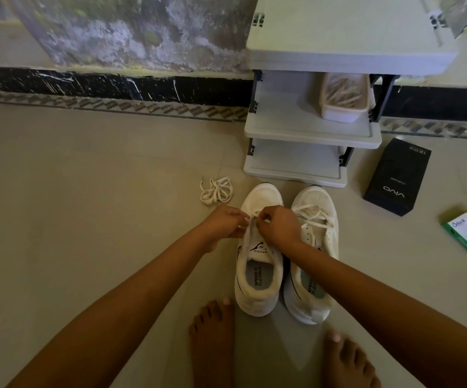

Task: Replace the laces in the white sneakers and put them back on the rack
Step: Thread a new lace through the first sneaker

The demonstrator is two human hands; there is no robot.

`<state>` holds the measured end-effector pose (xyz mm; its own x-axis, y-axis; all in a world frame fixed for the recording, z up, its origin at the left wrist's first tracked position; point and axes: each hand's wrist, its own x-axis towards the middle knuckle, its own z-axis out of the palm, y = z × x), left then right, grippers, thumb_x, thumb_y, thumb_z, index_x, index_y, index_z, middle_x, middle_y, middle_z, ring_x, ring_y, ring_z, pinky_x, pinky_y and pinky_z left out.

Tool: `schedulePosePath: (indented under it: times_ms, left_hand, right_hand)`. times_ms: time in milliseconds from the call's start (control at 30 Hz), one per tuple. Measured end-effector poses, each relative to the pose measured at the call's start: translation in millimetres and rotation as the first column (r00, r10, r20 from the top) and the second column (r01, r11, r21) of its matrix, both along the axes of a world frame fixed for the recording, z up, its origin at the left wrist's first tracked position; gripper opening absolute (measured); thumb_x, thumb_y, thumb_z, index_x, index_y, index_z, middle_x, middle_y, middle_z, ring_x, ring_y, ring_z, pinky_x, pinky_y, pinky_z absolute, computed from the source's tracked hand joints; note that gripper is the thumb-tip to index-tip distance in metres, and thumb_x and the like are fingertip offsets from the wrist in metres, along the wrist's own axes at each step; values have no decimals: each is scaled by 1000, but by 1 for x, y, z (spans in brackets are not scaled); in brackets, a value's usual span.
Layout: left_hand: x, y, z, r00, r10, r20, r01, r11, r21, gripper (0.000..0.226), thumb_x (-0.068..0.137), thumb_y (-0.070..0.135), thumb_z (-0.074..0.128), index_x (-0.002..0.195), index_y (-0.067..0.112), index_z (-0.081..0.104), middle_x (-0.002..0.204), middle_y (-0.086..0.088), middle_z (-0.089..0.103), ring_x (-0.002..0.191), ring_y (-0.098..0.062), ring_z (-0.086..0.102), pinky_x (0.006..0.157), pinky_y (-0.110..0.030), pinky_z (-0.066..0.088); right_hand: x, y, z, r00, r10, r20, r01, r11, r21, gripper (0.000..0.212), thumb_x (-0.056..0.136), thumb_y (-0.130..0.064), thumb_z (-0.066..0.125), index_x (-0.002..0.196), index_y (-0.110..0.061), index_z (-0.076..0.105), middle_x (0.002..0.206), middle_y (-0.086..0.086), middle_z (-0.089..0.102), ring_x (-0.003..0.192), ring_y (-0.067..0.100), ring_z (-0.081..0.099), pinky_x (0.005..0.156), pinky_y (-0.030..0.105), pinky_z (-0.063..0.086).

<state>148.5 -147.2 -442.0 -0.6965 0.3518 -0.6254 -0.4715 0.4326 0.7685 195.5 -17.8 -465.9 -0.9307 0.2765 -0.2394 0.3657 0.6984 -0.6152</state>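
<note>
Pinching the lace [250,219] at the sneaker's [257,278] forward eyelets, left hand [224,223] and right hand [279,226] are each clamping their grip on it; the sneaker is sitting on the floor [86,191], toe pointing toward the rack [310,133], both hands equally near

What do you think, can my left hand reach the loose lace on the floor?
Probably yes. The loose lace lies on bare floor just beyond the left hand, nothing between them. That hand is pinching the left sneaker's lace, though, so it must let go first.
</note>
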Motion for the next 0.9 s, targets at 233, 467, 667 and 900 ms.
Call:
schedulePosePath:
  times_ms: [233, 467, 667, 900]
  left_hand:
    - [6, 7, -10, 977, 25, -212, -45, 995, -91, 14, 88, 2, 57, 79, 12, 63, 80, -9, 62, 71, -16, 61, 65, -26, 57]
    - [-6, 8, -1, 908, 7, -418, -59, 992, -111, 11, 91, 2, 46, 86, 7, 55, 89, -6, 65, 88, -19, 60, 79, -32, 46]
    - [-41, 8, 44, 864, 366, -345, -277, 919, 280, 18, 97, 11, 39, 85, 18, 49, 67, 4, 60, 62, -12, 59, 61, -28, 51]
    - [-1, 2, -18, 784, -457, -420, 206, 830, -519, 19, 94, 25, 53, 96, 8, 62, 97, -12, 64, 93, -27, 59, 70, -29, 40]
  right_hand:
    - [2, -2, 1, 998, 55, -9, -55, 998, -21, 19, 89, -19, 56, 94, -11, 72, 90, 9, 70, 83, 24, 64, 72, 31, 49]
    - [4, 25, 0, 949, 307, 76, -316, 897, 309, 60, 90, -47, 49, 142, -19, 36, 150, 3, 32, 138, 24, 25, 109, 38, 23]
    - [4, 40, 0, 901, 393, 187, -424, 887, 180, 72, 89, -59, 44, 148, -22, 23, 156, 0, 20, 143, 22, 15, 116, 39, 14]
    - [8, 40, 2, 924, 355, 143, -373, 919, 131, 84, 83, -63, 51, 148, -18, 22, 153, 4, 27, 139, 22, 27, 113, 35, 24]
